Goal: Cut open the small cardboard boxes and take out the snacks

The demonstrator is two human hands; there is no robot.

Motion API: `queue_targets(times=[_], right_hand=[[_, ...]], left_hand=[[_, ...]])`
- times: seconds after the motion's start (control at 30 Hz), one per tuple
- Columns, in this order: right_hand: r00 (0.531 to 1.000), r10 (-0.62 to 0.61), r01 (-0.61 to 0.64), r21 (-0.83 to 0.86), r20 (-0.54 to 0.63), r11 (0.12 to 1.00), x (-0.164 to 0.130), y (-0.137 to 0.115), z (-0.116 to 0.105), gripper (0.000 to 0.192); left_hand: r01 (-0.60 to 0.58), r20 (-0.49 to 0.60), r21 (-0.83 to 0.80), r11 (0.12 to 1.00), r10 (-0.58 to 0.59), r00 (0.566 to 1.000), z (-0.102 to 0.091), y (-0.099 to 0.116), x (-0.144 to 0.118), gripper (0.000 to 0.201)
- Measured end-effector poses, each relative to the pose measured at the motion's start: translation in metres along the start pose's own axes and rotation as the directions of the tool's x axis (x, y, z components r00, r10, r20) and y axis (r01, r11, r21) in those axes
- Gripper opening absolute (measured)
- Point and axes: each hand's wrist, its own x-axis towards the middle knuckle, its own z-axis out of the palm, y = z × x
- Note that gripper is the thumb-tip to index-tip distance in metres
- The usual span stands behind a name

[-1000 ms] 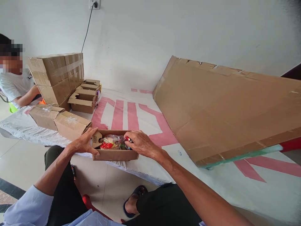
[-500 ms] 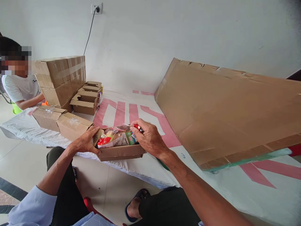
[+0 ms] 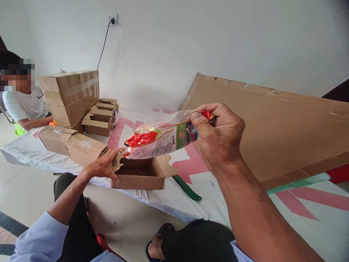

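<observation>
My right hand (image 3: 219,134) is closed on one end of a clear plastic packet (image 3: 160,136) with red, white and green print. A small red and black item (image 3: 208,117) also sits in that hand; its kind is unclear. The packet slants over an open cardboard box (image 3: 139,182), its lower left end close to my left hand. The inside of the box shows bare brown cardboard. My left hand (image 3: 105,165) grips the left end of this box, thumb on the front wall and fingers at the flap. A dark green curved handle-like object (image 3: 188,189) lies right of the box.
Two closed cartons (image 3: 85,149) stand to the left, with stacked taped boxes (image 3: 71,91) and open boxes (image 3: 96,123) behind. A big cardboard sheet (image 3: 267,134) leans at the right. A person (image 3: 24,105) sits at the far left. The white cloth (image 3: 218,207) ends over the floor.
My right hand has lifted the packet up and right out of the box. The box's right flap and the green object now show. My left hand has stayed on the box.
</observation>
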Motion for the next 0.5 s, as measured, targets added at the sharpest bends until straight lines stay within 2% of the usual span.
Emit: queue_targets(times=[0.07, 0.1, 0.17, 0.23, 0.3, 0.37, 0.43, 0.5], right_hand=[[0.999, -0.027, 0.028, 0.033, -0.041, 0.999, 0.008, 0.006, -0.004, 0.018], [0.996, -0.042, 0.045, 0.044, -0.073, 0.998, 0.010, 0.010, -0.005, 0.019], [0.989, -0.063, 0.074, 0.075, -0.136, 0.994, 0.014, 0.016, -0.007, 0.022], [0.984, -0.056, 0.079, 0.132, -0.167, 0.988, 0.014, 0.022, -0.007, 0.022], [0.988, -0.023, 0.052, 0.188, -0.153, 0.981, 0.013, 0.026, -0.007, 0.022], [0.993, 0.020, 0.006, 0.215, -0.118, 0.977, 0.011, 0.029, -0.008, 0.020], [0.995, 0.062, -0.041, 0.232, -0.083, 0.972, 0.008, 0.033, -0.010, 0.020], [0.995, 0.083, -0.066, 0.261, -0.054, 0.963, 0.005, 0.036, -0.013, 0.022]], left_hand=[[-0.004, 0.013, 0.037, 0.999, 0.004, 1.000, -0.005, 0.006, -0.003, 0.113], [-0.024, -0.009, 0.066, 0.998, 0.025, 1.000, -0.010, 0.009, -0.004, 0.110], [-0.061, -0.089, 0.167, 0.984, 0.077, 0.993, -0.021, 0.014, -0.003, 0.087], [-0.034, -0.161, 0.317, 0.948, 0.089, 0.983, -0.033, 0.013, 0.003, 0.057], [0.066, -0.160, 0.469, 0.881, 0.011, 0.987, -0.043, 0.009, 0.011, 0.038], [0.158, -0.100, 0.582, 0.798, -0.122, 0.987, -0.049, 0.002, 0.016, 0.028], [0.192, -0.046, 0.644, 0.741, -0.213, 0.976, -0.055, -0.006, 0.015, 0.022], [0.190, -0.015, 0.660, 0.727, -0.240, 0.971, -0.061, -0.012, 0.009, 0.023]])
